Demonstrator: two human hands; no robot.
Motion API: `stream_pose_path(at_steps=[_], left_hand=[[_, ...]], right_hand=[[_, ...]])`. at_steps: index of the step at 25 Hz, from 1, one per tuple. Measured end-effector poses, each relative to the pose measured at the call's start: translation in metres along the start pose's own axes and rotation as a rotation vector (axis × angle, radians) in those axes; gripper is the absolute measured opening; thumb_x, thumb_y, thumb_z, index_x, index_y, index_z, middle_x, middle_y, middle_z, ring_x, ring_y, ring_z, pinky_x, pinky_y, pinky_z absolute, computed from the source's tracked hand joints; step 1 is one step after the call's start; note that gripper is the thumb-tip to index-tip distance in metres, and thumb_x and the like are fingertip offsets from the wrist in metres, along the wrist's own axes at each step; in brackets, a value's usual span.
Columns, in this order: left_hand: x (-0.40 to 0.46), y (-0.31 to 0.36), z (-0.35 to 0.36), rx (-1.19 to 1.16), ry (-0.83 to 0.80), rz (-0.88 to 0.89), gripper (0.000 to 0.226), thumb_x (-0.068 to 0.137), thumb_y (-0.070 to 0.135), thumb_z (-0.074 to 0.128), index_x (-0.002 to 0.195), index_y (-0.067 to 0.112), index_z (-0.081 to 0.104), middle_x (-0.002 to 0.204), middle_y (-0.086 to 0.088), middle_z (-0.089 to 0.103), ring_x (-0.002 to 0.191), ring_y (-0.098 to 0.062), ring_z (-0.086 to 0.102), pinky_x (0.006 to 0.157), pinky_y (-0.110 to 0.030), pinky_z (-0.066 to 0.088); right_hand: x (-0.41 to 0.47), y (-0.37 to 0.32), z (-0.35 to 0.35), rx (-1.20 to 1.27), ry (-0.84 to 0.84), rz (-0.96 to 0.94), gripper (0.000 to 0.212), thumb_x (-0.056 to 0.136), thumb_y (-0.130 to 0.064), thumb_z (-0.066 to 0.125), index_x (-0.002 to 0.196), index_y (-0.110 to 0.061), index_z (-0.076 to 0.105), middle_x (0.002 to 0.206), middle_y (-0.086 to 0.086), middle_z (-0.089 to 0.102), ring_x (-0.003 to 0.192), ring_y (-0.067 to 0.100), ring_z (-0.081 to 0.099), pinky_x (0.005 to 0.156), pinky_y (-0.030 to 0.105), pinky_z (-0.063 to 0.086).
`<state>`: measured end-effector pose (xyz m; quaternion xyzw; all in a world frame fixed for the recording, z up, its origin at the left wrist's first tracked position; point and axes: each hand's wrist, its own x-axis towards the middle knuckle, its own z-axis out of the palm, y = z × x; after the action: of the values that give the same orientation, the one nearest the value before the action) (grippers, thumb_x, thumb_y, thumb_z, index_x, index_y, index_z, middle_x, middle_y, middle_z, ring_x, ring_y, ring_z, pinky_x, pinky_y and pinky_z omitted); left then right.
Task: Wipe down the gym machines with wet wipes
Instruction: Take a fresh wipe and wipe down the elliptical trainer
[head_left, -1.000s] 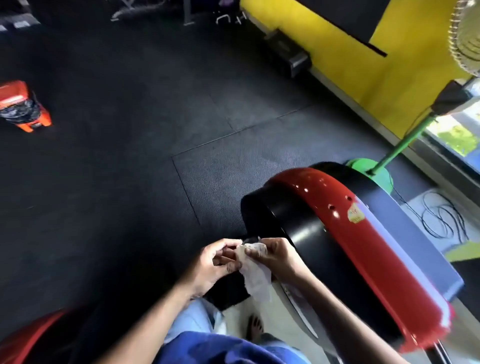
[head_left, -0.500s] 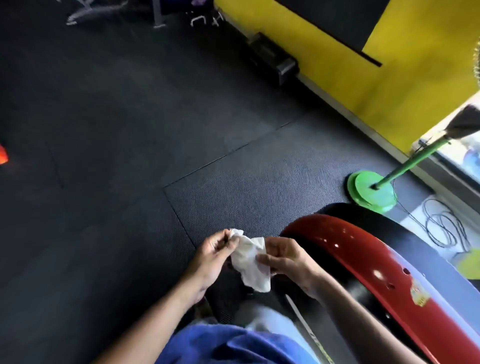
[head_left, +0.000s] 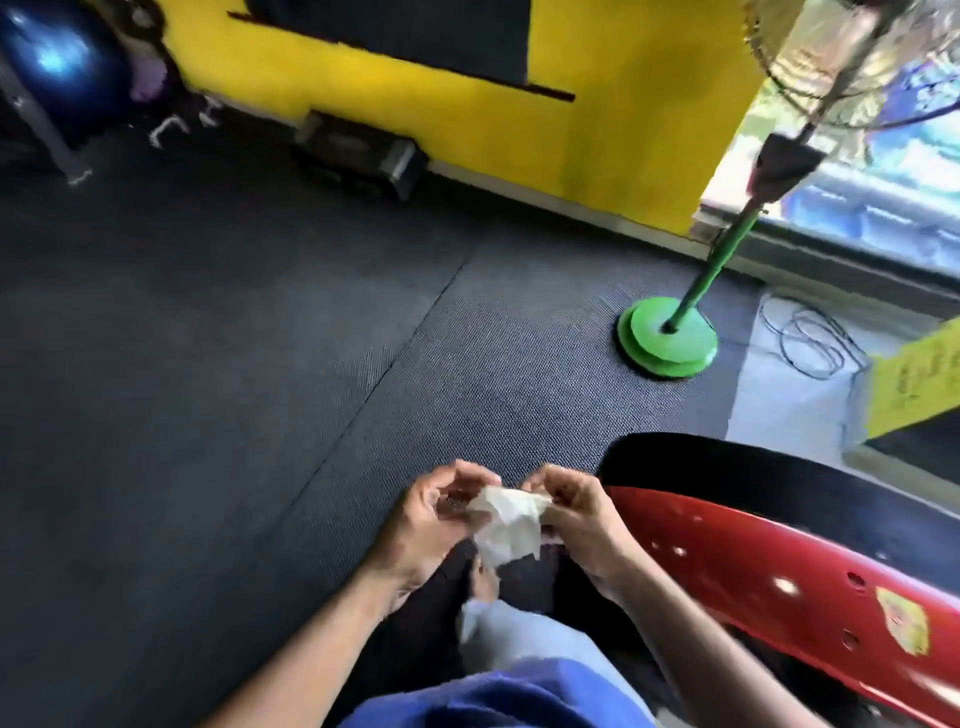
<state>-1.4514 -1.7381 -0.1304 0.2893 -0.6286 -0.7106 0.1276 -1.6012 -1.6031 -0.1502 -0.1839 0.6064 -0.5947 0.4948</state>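
Both hands, left (head_left: 426, 525) and right (head_left: 574, 514), pinch crumpled wet wipe (head_left: 506, 525); yellow sticker (head_left: 903, 621) on red machine cover (head_left: 779, 577) unreadable.

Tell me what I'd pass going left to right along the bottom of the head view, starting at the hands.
Left hand → wipe → right hand → red machine cover → yellow sticker.

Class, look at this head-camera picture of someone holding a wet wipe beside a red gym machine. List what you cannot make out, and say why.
- Red gym machine: cut off by the right and bottom edges; its type is unclear.
- Yellow sticker on it: print blurred.
- Wet wipe: crumpled between the left hand and the right hand, so any dirt is untellable.
- Fan: head smeared, cropped by the top edge.
- Yellow sign: writing too blurred.
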Motion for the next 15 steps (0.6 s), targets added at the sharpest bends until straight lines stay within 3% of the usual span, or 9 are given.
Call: stream_pose_path(at_steps=[1,4,7,9,12,15], left_hand=[[0.027,0.015,-0.006,0.056,-0.052,0.008,0.037,0.071,-0.006,0.072,0.086,0.028,0.077,0.096,0.005,0.075,0.091,-0.008,0.068,0.086,-0.021,0.053],[0.106,0.049,-0.012,0.206,-0.165,0.042,0.05,0.079,-0.02,0.065,0.072,0.028,0.075,0.105,0.006,0.07,0.104,-0.014,0.066,0.096,-0.029,0.05],[0.18,0.079,0.002,0.182,-0.335,-0.033,0.046,0.089,-0.026,0.049,0.076,0.014,0.068,0.096,-0.013,0.069,0.087,-0.021,0.066,0.075,-0.026,0.056],[0.22,0.093,0.017,0.188,-0.433,-0.04,0.036,0.094,-0.023,0.044,0.081,0.005,0.063,0.08,-0.009,0.064,0.074,-0.015,0.06,0.064,-0.021,0.052],[0.28,0.109,0.038,0.152,-0.536,-0.053,0.03,0.096,-0.019,0.045,0.086,0.001,0.065,0.079,-0.003,0.066,0.073,-0.011,0.061,0.067,-0.02,0.053],[0.346,0.125,0.06,0.091,-0.681,-0.104,0.015,0.091,0.006,0.057,0.093,0.0,0.071,0.084,-0.008,0.072,0.074,-0.015,0.067,0.066,-0.025,0.057]], right_hand=[[0.015,-0.011,-0.004,0.008,0.03,-0.027,0.027,0.083,0.009,0.065,0.075,-0.016,0.069,0.079,0.007,0.068,0.068,0.017,0.059,0.061,0.029,0.047],[0.048,-0.051,-0.022,0.066,0.147,-0.108,0.018,0.083,0.014,0.063,0.077,-0.002,0.066,0.077,0.008,0.069,0.064,0.012,0.063,0.056,0.022,0.051],[0.078,-0.084,-0.056,0.099,0.254,-0.16,0.016,0.091,0.012,0.064,0.081,0.001,0.069,0.081,0.009,0.071,0.067,0.013,0.067,0.06,0.02,0.053],[0.093,-0.105,-0.076,0.113,0.323,-0.201,0.002,0.085,0.001,0.072,0.087,0.001,0.072,0.085,0.011,0.071,0.073,0.016,0.066,0.068,0.024,0.053],[0.114,-0.122,-0.105,0.078,0.394,-0.215,0.03,0.075,0.0,0.074,0.105,-0.002,0.076,0.103,0.015,0.071,0.091,0.025,0.065,0.084,0.035,0.053],[0.132,-0.139,-0.124,0.056,0.541,-0.242,0.049,0.074,0.014,0.08,0.12,0.0,0.07,0.127,0.008,0.067,0.104,0.019,0.068,0.087,0.027,0.055]])
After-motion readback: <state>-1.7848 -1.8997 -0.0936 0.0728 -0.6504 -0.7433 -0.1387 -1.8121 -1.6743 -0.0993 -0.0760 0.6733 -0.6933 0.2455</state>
